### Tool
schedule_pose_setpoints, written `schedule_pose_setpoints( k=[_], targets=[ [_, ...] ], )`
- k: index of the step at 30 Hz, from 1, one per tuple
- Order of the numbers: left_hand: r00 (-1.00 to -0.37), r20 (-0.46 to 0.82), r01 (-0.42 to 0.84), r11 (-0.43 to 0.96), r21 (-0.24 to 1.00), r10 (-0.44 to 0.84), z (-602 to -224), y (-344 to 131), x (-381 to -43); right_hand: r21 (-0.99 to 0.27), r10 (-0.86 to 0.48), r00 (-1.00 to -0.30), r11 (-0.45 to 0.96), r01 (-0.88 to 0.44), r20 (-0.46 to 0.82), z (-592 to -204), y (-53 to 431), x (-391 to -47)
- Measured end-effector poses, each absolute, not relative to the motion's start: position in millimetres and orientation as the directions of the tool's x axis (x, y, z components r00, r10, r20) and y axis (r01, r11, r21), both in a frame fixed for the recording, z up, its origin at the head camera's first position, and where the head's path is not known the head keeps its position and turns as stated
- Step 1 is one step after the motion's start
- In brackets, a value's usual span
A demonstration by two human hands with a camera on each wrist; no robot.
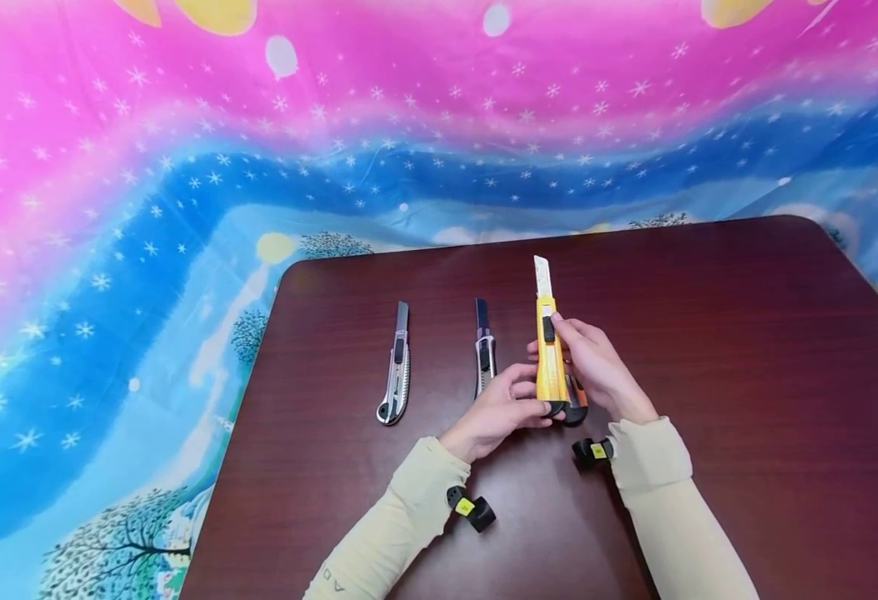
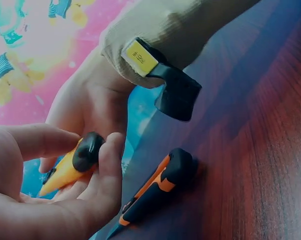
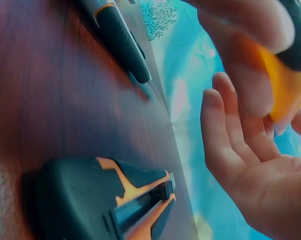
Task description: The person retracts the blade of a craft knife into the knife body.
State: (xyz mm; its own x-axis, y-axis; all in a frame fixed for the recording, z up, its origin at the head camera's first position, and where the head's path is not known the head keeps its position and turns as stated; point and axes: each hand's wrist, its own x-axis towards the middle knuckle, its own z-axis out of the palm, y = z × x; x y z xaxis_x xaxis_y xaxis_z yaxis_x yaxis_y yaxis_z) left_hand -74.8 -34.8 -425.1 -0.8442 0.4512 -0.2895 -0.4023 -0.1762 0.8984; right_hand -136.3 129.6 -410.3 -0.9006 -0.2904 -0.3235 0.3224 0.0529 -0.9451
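Over the table, my left hand [image 1: 501,406] grips a yellow utility knife [image 1: 551,371] by its black end cap, thumb and fingers on opposite sides. The knife points away from me, blade [image 1: 543,277] out at the top. My right hand [image 1: 600,371] has its thumb at the black slider [image 1: 549,328], with fingertips showing behind the knife's far side. Seen from the left wrist, the black cap [image 2: 88,151] sits between thumb and fingers. Below the held knife, an orange-and-black utility knife [image 2: 163,187] lies on the table, mostly hidden in the head view.
Left of my hands, a silver utility knife [image 1: 396,375] lies on the dark red table [image 1: 319,492] with its blade out. Another, grey and black [image 1: 486,346], lies nearer, partly covered by the left hand. A patterned cloth [image 1: 409,108] hangs behind the table.
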Motion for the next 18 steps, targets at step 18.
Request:
schedule_pose_setpoints(
  k=[18],
  targets=[
    [-0.821,-0.249,-0.36,-0.126,0.925,0.515,-429.9,-36.4,-74.6,-0.92,-0.325,-0.866,0.031,0.391,-0.379,-414.7,122.9,-147.2]
  ],
)
